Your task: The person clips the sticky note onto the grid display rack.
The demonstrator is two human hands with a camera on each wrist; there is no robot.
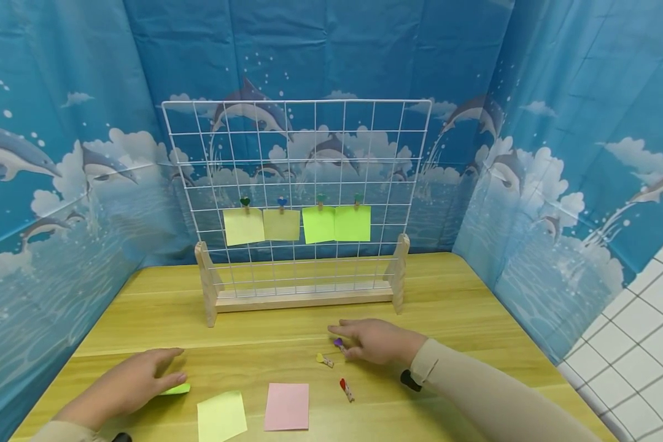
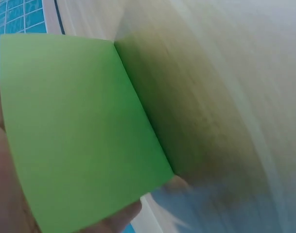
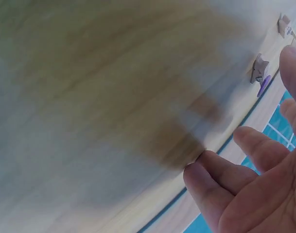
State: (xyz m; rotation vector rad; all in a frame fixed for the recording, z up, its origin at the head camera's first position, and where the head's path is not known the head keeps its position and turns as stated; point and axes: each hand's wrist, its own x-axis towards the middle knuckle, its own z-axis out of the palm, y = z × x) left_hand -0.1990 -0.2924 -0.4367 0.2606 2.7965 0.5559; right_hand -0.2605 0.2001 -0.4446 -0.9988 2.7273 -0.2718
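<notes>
On the wood-patterned tabletop (image 1: 442, 298), toward the left, the green note (image 2: 84, 131) was gripped by the fingers of the left hand (image 1: 135, 377), its edges being used, apparently so that most of its face was left uncovered. It was held low, near the yellow note (image 1: 221, 417); that sheet and the pink note (image 1: 286, 407) were laid apart, seemingly within easy reach. Farther right, the right hand (image 1: 376, 341) was held low just beside the purple clip (image 1: 339, 344), its fingers loosely extended and nothing grasped; whether the clip was touched could not be told. Nearby, the yellow clip (image 1: 325, 360) and the red clip (image 1: 347, 390) were set apart, perhaps so that each could be picked up singly. Behind them, the wire grid (image 1: 315, 161) was supported upright by the wooden stand (image 1: 304, 300), braced at both ends. Two pale yellow notes (image 1: 244, 226) and two bright green notes (image 1: 352, 223) were hung in a row by small clips (image 1: 281, 202) at their upper edges, likely so that their faces were turned forward, unobstructed.
</notes>
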